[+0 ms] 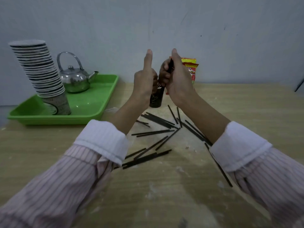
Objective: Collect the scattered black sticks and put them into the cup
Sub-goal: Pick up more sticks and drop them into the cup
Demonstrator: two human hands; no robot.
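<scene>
Insertion step, seen from the head camera. Left hand, thumb raised, wraps the small dark patterned paper cup and holds it upright above the pale wooden table. Right hand is clenched around a few thin black sticks, their lower ends pointing down at the cup's mouth; whether they have entered it is hidden by the fingers. Many more scattered black sticks lie crossed and overlapping on the table just below the cup and between the forearms, one partly under the right white cuff. A green plastic tray at far left carries a steel kettle and a stack of paper cups. Judged progress: early, most sticks uncollected. The next move likely calls for letting the held bundle slide fully into the cup, then reaching down for another pinch from the densest cluster.
</scene>
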